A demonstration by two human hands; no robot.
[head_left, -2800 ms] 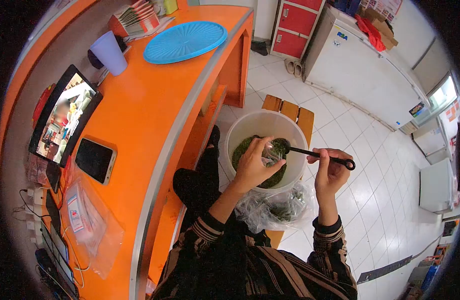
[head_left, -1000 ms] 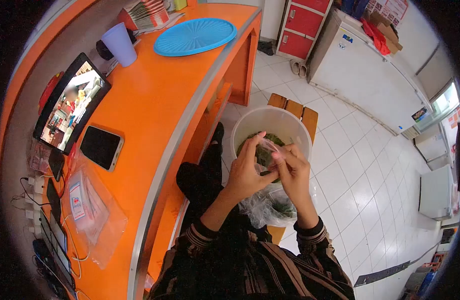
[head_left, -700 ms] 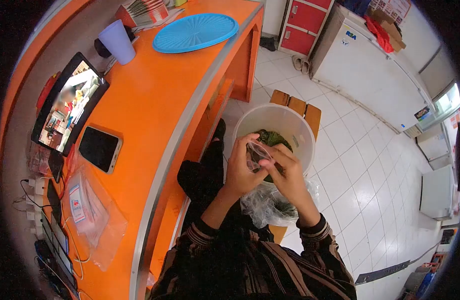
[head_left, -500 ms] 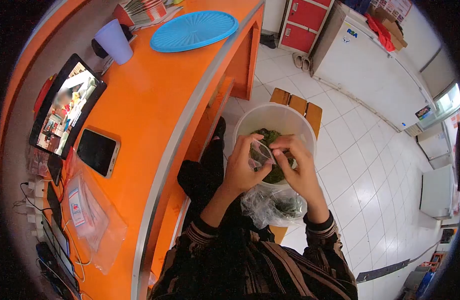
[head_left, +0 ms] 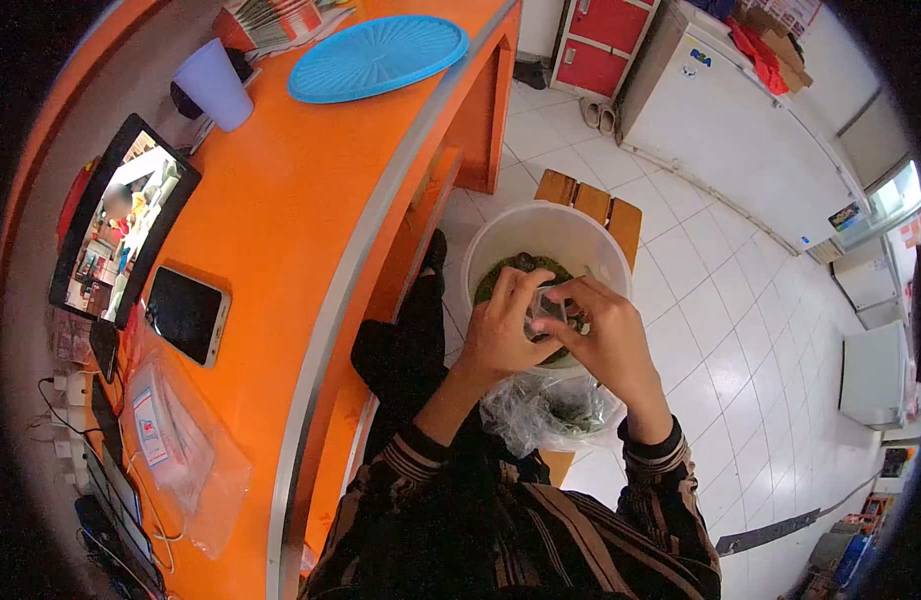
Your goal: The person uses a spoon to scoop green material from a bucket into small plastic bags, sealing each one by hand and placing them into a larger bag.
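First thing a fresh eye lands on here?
Probably the orange counter filling the left side, with a round blue disc at its far end. Then, near centre, the left hand and right hand holding a small clear bag over a whitish tub with green contents.

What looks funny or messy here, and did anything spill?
I see no spill around the white tub. The messiest bit is the red thing, maybe cloth, lying crumpled along the top edge of the white freezer, not neatly folded.

Black, tan-striped top, banded cuffs, dark legwear
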